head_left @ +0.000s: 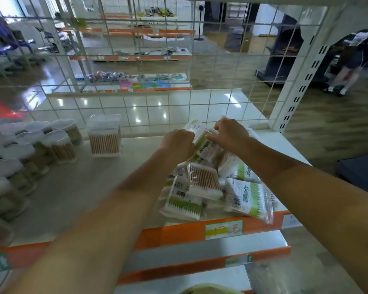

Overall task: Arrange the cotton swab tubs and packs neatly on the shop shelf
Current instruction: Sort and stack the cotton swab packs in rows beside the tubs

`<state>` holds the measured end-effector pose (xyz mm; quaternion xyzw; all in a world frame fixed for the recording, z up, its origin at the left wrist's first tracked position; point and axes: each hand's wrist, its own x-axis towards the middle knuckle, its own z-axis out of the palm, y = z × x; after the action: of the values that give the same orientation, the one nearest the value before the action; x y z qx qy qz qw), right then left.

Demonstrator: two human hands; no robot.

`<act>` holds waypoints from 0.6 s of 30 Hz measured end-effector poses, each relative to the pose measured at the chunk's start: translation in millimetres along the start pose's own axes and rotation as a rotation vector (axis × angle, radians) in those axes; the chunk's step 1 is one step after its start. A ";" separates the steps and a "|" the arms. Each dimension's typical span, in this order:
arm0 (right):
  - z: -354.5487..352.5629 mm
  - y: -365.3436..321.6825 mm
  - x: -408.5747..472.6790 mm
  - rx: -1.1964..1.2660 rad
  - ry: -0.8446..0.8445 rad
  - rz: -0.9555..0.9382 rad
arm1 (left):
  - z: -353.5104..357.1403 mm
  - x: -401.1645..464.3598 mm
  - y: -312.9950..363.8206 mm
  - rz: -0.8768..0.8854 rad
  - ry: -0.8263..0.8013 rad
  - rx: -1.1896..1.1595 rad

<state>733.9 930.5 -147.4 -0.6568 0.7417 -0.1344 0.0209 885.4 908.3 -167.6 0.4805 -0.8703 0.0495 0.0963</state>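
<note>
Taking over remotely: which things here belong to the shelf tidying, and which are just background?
Job:
- held pack, in left hand and right hand
- loose pack pile
- round tubs
- square tub
- shelf

Background:
- price label
- wire grid

The shelf [123, 166] is smooth, pale painted metal with a dull sheen; its front strip [179, 232] is matt orange, bearing a paper label [223, 229]; the grid [136, 60] behind, at twelve o'clock, is thin white-coated wire; the packs [248, 199] at three o'clock are clear glossy plastic film, crinkled, with printed green and white faces; the tubs [60, 146] at nine o'clock are clear hard plastic with white lids; the floor [327, 134] beyond looks like glossy wood.
</note>
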 end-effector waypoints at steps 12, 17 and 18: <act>-3.3 -0.7 -0.5 -0.065 -0.092 -0.070 | 14.8 -0.7 0.1 -0.052 -0.089 -0.001; -6.5 -1.2 -3.6 -0.032 -0.132 -0.139 | 16.2 -0.7 1.2 -0.059 -0.069 -0.022; -6.2 -0.9 -3.4 -0.026 -0.139 -0.144 | 16.6 -1.1 1.8 -0.061 -0.062 -0.025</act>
<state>734.0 934.9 -141.7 -0.7164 0.6910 -0.0799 0.0538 882.4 907.2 -184.1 0.5070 -0.8583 0.0209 0.0767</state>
